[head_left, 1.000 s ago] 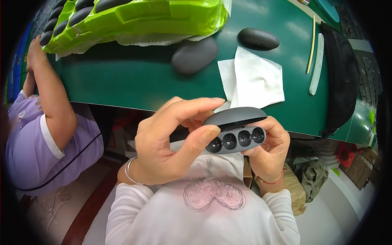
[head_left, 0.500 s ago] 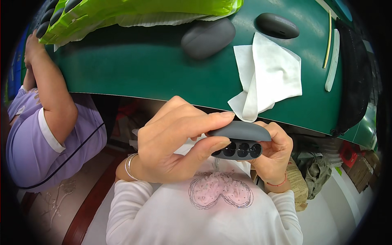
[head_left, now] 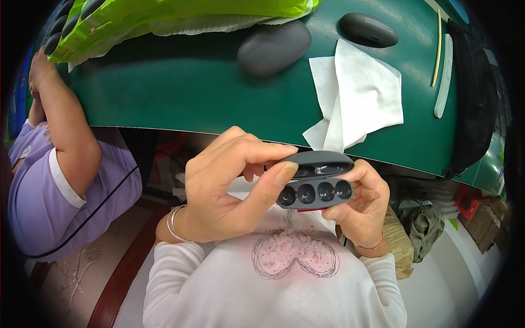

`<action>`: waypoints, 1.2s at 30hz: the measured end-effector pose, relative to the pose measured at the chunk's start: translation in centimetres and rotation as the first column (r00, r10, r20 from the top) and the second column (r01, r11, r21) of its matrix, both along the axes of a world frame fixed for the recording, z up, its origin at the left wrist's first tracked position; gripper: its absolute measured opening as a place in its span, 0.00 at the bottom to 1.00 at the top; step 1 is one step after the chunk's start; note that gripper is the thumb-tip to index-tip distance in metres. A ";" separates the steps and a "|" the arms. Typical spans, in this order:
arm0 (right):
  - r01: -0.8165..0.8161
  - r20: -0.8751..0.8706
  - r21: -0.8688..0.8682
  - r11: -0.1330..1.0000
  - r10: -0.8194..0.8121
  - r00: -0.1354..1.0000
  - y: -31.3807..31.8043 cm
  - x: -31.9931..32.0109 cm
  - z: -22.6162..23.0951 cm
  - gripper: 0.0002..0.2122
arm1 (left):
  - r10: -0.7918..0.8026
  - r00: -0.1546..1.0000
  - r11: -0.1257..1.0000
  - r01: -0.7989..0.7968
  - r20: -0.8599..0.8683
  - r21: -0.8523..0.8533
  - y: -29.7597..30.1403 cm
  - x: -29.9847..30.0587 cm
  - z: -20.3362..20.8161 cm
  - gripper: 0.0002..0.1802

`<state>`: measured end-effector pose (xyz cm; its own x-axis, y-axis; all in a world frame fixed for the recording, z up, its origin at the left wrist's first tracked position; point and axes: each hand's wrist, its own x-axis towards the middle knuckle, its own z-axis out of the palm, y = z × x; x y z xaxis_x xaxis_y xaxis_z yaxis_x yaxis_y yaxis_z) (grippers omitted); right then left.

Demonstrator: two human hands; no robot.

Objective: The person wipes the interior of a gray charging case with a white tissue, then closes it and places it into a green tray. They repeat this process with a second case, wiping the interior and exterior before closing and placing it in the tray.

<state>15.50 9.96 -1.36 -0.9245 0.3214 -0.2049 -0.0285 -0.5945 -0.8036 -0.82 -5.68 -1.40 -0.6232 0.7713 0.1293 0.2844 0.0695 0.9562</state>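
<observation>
Between my two hands, in front of my chest, is a dark grey earbud case [head_left: 315, 193] with its lid raised. Glossy black hollows line its inside. My left hand [head_left: 232, 188] is closed on the case's left end, thumb at the front and forefinger along the top of the lid. My right hand [head_left: 363, 205] grips the right end, with the thumb low on the front. A small red strip shows below the case. Beyond my hands a folded white cloth [head_left: 367, 90] lies on the green table [head_left: 180, 98].
Two more dark closed cases, one larger [head_left: 274, 47] and one smaller [head_left: 368, 30], rest farther back. A bright green bag [head_left: 180, 11] spreads at far left. At right are a thin stick [head_left: 436, 49], a pale flat tool [head_left: 443, 76] and black fabric [head_left: 474, 98]. A person in purple [head_left: 71, 191] sits at left.
The lid of the case has opened wider, showing more of its inside. The case has tilted to face me, and my right thumb now shows at its front.
</observation>
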 end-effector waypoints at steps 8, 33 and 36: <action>0.039 -0.014 -0.120 0.992 -0.041 0.999 -0.1 -0.1 -0.4 0.13 | -0.011 0.998 0.996 0.017 0.067 -0.093 0.2 0.0 1.6 0.10; -0.042 -0.012 -0.288 0.957 0.041 0.999 0.1 0.0 0.9 0.15 | 0.029 0.984 0.998 -0.017 0.175 -0.065 0.2 0.7 3.2 0.13; -0.050 -0.006 -0.215 0.975 0.050 0.999 0.1 0.0 1.0 0.16 | 0.047 0.972 0.994 -0.022 0.229 -0.109 0.3 0.6 3.3 0.12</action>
<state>15.45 10.02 -0.40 -0.9384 0.2230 -0.2639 0.0057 -0.7539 -0.6570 -0.23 -5.42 1.85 -0.6529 0.7505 -0.1020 0.0522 0.1790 0.9825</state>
